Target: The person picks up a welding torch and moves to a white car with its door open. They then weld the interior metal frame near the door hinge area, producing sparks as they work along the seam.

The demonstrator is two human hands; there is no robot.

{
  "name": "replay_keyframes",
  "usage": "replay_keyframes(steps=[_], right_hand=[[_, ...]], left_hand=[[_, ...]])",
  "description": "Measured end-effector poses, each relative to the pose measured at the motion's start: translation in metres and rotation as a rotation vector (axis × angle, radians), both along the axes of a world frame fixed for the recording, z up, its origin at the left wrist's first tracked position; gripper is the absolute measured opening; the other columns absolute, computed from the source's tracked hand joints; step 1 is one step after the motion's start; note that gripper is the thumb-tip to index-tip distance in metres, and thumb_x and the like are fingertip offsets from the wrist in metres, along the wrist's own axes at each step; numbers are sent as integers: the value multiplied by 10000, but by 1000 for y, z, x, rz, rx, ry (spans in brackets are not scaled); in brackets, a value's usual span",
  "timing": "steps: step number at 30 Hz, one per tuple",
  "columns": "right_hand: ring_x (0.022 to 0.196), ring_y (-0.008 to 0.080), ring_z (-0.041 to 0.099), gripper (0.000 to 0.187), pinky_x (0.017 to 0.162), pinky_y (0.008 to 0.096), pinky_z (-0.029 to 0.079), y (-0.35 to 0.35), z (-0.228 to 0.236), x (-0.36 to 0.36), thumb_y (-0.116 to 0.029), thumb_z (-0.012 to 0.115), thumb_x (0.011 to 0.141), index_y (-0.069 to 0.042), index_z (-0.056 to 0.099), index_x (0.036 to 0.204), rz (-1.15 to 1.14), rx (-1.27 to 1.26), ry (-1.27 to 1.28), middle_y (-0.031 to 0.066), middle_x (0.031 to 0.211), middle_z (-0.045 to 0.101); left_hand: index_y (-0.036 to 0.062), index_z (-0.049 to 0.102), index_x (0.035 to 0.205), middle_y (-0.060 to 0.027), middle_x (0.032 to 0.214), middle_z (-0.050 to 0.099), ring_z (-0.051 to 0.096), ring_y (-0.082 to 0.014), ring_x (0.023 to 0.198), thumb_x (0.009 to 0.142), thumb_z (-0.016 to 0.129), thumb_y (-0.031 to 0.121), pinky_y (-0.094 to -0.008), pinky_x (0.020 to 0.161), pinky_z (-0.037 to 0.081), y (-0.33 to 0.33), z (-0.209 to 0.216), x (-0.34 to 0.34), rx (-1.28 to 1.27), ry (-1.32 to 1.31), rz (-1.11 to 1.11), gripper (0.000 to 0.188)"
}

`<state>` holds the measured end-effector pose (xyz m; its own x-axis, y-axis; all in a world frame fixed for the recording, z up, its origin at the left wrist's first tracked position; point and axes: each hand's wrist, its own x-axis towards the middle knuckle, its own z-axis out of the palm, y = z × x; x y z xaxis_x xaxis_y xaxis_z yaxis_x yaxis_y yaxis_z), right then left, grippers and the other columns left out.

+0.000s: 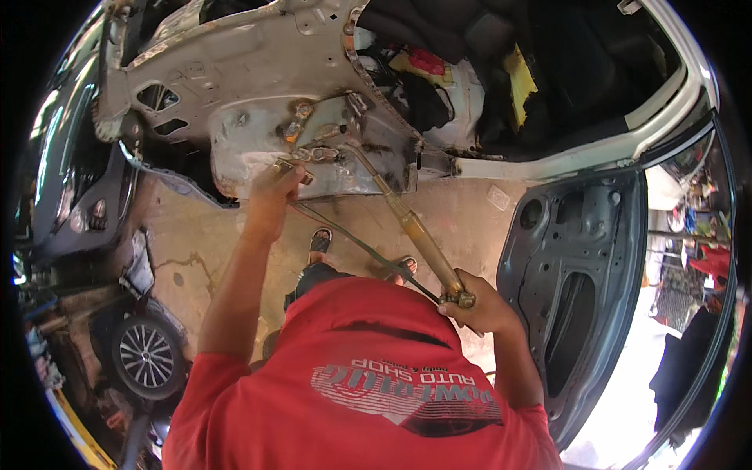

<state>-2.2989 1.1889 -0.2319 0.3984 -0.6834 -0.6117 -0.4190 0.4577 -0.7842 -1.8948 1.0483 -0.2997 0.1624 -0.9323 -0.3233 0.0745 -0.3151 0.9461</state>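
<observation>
My right hand (pixel 479 304) is closed around the valve end of a long brass-coloured tool, which looks like a gas torch (pixel 421 239). Its thin tip slants up and left to the bare, rust-marked metal wheel housing (pixel 258 129) of a car body. Whether the tip touches the metal I cannot tell. Close to the housing's lower edge, my left hand (pixel 274 196) has its fingers curled on a small brass-coloured metal piece (pixel 298 167). A thin dark hose (pixel 352 239) runs between both hands, ending near the torch's valve end.
A detached grey car door (pixel 576 290) stands at the right. On the left lie a wheel (pixel 146 356) and a torn panel piece (pixel 139 266) near a dark vehicle (pixel 78 180). The car's open cabin (pixel 564 78) is at the top right. My feet stand on the concrete floor (pixel 211 235).
</observation>
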Motion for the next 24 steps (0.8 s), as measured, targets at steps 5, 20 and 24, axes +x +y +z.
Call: replay_keyframes(steps=[5,20,24], right_hand=[[628,109,623,333,539,286,515,-2,-19,-51,-164,835,936,-36,592,1124,-6,6,-84,48,867,668],[804,245,740,384,745,401,578,-3,-42,-73,-210,851,914,-18,581,1109,84,-157,125,159,906,733],[751,218,718,373,685,392,583,-3,-41,-69,-217,849,922,-17,576,1080,50,-167,128,132,866,708]], left_hand=[[64,632,1250,-42,1020,637,647,-187,939,1104,605,240,-338,805,510,12,-19,-76,187,431,198,230],[102,618,964,-27,854,575,528,-176,743,1087,472,653,-298,612,392,-25,-6,-126,339,882,131,582],[108,621,969,-23,856,585,527,-182,737,1090,478,635,-302,606,392,-31,-14,-125,282,901,76,558]])
